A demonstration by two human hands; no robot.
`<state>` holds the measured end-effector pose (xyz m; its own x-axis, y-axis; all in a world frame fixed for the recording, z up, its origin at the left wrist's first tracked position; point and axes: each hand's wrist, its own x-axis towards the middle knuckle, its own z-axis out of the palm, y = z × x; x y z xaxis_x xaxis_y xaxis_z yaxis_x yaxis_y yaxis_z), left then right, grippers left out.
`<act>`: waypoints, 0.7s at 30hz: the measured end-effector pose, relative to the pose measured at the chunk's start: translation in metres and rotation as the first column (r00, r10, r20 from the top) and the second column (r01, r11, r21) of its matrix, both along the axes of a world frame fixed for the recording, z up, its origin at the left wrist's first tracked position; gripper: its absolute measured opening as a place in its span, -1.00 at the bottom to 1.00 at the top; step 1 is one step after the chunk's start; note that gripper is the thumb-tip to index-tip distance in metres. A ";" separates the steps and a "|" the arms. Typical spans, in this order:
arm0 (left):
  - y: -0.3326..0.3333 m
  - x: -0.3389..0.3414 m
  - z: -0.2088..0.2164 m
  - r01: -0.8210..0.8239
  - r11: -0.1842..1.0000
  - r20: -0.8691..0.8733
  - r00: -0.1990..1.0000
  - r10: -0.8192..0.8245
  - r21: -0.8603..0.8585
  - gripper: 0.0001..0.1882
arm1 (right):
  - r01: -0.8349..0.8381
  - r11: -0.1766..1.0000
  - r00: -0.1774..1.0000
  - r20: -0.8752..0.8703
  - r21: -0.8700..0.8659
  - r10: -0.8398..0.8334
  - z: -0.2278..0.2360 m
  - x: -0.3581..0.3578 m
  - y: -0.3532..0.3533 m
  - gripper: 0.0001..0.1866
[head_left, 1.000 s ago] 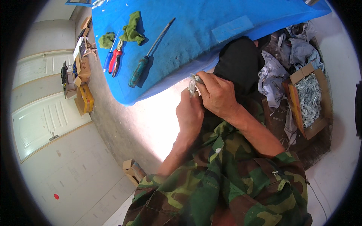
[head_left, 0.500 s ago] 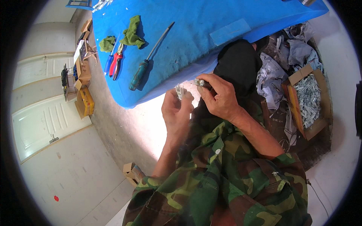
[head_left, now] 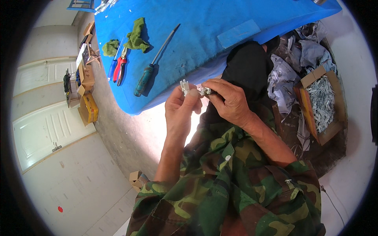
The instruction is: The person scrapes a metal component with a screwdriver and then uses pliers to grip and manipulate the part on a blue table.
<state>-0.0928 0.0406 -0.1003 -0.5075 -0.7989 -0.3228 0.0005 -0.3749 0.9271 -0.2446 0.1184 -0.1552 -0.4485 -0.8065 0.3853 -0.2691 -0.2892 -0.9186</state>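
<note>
My left hand (head_left: 179, 108) pinches a small white pronged piece (head_left: 184, 85), its prongs pointing up and away from me. Close beside it, my right hand (head_left: 231, 101) grips a small shiny metallic piece (head_left: 205, 91) between thumb and forefinger. The fingers cover most of both pieces, so their exact kind is unclear. Both hands are over my lap, just off the near edge of the blue-covered table (head_left: 189, 47). On the cloth lies a screwdriver (head_left: 145, 78) with a teal handle and long shaft.
Left of it are red-handled pliers (head_left: 119, 70), a blue-handled tool (head_left: 112, 67) and green rags (head_left: 137, 37). To my right stand an open carton (head_left: 321, 104) full of silvery-white small pieces and crumpled plastic bags (head_left: 281, 76). Cardboard boxes (head_left: 88, 108) line the left wall.
My left hand has shifted slightly left and turned, so the white piece's prongs show more upright. The metallic piece in my right hand has tilted and now shows its shiny end.
</note>
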 end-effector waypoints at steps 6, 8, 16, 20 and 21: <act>0.001 0.003 0.001 -0.042 0.999 0.063 0.997 0.042 0.002 -0.86 | 0.013 0.999 0.988 -0.154 -0.048 -0.021 -0.001 -0.001 0.003 -0.67; 0.001 0.001 0.003 -0.045 0.998 0.093 0.994 0.048 -0.035 -0.88 | 0.023 0.998 0.979 -0.199 -0.063 -0.035 -0.005 -0.001 0.003 -0.67; -0.002 0.002 0.006 -0.077 0.997 0.087 0.993 0.075 0.023 -0.88 | 0.024 0.996 0.963 -0.265 -0.083 -0.045 -0.001 -0.002 0.004 -0.67; -0.006 0.004 0.001 -0.077 0.992 0.034 0.997 0.074 0.103 -0.88 | 0.017 0.999 0.968 -0.248 -0.045 -0.028 -0.001 -0.002 0.004 -0.64; -0.006 0.004 0.000 -0.076 0.991 0.021 0.997 0.074 0.109 -0.88 | 0.012 0.999 0.970 -0.241 -0.040 -0.022 -0.001 -0.002 0.004 -0.63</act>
